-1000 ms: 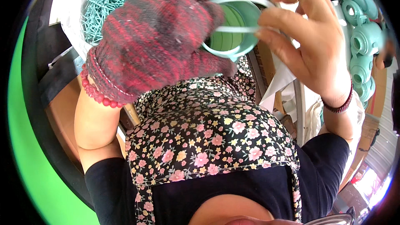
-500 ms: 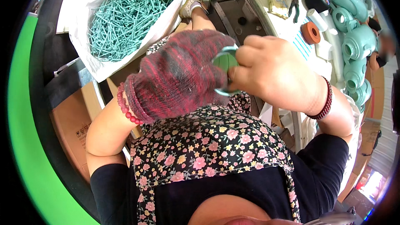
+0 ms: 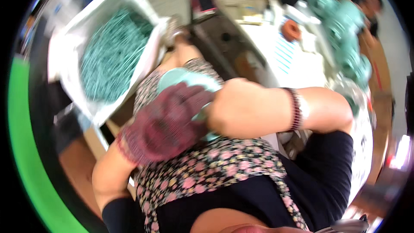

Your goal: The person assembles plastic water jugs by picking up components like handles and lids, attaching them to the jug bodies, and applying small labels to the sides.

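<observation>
My left hand [image 3: 166,121], in a dark red and grey knitted glove, is wrapped round a hollow teal plastic part [image 3: 183,77] above my lap. The part's body shows beyond the gloved fingers, and bits of its rim show between my two hands. My bare right hand [image 3: 235,108] is closed in a fist against the opening of that part. Its fingertips are hidden, so I cannot see what they pinch. Motion blurs both hands.
To the left stands a white-lined container [image 3: 71,56] heaped with thin teal plastic sticks [image 3: 114,56]. On the right, a white work surface [image 3: 258,47] bears an orange-brown ring-shaped roll [image 3: 291,30]. Several teal plastic housings [image 3: 345,26] are stacked beyond it. Another person [image 3: 371,6] is at the far right.
Both hands and the teal part have shifted down and left in the picture. More of the part's body shows beyond the glove. The whole view has also turned and blurred.
</observation>
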`<state>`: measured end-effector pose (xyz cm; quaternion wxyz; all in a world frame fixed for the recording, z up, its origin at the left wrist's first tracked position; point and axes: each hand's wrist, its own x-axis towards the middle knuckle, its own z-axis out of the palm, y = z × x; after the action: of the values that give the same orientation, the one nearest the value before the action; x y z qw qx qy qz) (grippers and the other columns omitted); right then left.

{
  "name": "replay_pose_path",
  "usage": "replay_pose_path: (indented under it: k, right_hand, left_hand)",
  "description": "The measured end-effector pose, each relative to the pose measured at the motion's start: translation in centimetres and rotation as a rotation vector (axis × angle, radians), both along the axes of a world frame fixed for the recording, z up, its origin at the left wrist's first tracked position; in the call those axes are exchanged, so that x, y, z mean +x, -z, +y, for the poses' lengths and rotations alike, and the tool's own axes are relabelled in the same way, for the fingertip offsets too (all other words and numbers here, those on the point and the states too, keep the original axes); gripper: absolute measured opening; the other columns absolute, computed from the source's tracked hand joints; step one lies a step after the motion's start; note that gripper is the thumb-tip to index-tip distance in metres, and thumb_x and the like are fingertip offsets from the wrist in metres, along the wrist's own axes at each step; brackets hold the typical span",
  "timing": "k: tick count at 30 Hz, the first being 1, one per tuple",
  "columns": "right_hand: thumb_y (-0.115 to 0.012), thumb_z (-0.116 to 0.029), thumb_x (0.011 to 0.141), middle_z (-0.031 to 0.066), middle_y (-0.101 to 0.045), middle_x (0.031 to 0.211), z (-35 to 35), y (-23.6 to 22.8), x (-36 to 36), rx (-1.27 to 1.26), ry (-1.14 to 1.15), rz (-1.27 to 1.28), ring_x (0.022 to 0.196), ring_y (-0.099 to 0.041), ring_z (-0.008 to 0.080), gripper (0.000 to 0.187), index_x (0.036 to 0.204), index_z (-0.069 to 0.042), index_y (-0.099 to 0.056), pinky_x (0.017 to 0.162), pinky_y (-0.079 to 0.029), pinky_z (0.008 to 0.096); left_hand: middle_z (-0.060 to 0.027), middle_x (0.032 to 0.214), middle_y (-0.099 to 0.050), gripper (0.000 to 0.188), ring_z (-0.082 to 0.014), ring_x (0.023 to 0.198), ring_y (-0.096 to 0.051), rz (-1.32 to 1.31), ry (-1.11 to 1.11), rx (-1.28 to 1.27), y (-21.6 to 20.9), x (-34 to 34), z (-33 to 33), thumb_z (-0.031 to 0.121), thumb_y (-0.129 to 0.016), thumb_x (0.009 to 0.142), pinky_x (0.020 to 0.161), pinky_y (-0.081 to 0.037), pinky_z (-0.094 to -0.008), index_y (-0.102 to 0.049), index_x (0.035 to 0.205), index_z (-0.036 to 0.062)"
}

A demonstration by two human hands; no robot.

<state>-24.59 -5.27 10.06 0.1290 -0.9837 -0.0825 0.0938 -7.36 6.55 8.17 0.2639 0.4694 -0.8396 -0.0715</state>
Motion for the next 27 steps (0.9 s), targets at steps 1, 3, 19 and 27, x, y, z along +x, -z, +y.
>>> replay_pose_path:
  k: [1,3,19,27]
  right_hand:
    - [-0.062,-0.015,0.069,0.0077,-0.06,0.057,-0.2,0.9,-0.6,0.169,0.007,-0.101,0.053,-0.062,0.0243,0.015,0.057,-0.006,-0.057,0.045,-0.047,0.0361]
    - [-0.06,-0.014,0.073,0.0081,-0.062,0.063,-0.1,1.9,-1.7,0.16,0.018,-0.37,0.059,-0.063,0.0247,0.018,0.059,-0.005,-0.056,0.05,-0.048,0.0379]
    - [-0.066,-0.024,0.086,0.0148,-0.062,0.118,-7.3,3.9,-18.0,0.016,1.025,-0.698,0.107,-0.058,0.0309,0.034,0.114,-0.004,-0.063,0.09,-0.047,0.0423]
    - [-0.055,-0.02,0.078,0.0218,-0.067,0.107,-6.3,8.9,-42.4,-0.194,1.745,0.923,0.105,-0.063,0.0345,0.033,0.099,-0.001,-0.071,0.092,-0.048,0.043]
  left_hand:
    - [-0.0163,0.119,-0.059,0.04,-0.0333,0.111,-0.058,-0.061,0.115,0.041,-0.6,0.2,-0.5,0.011,-0.07,0.071,0.094,-0.049,-0.0478,-0.061,0.109,-0.002]
    - [-0.0193,0.121,-0.057,0.048,-0.0387,0.112,-0.055,-0.031,0.063,0.294,-0.8,-0.2,-0.9,0.015,-0.071,0.068,0.099,-0.042,-0.0506,-0.06,0.11,-0.0048]
    - [-0.0186,0.147,-0.035,0.026,-0.0365,0.134,-0.036,0.402,-0.086,-0.196,-1.3,7.7,-0.7,0.011,-0.059,0.089,0.106,-0.037,-0.047,-0.062,0.115,0.0064]
    - [-0.0191,0.118,-0.057,0.029,-0.0428,0.122,-0.046,0.086,-0.301,-0.171,2.0,6.0,-2.0,0.008,-0.067,0.084,0.105,-0.034,-0.0533,-0.06,0.111,0.002]
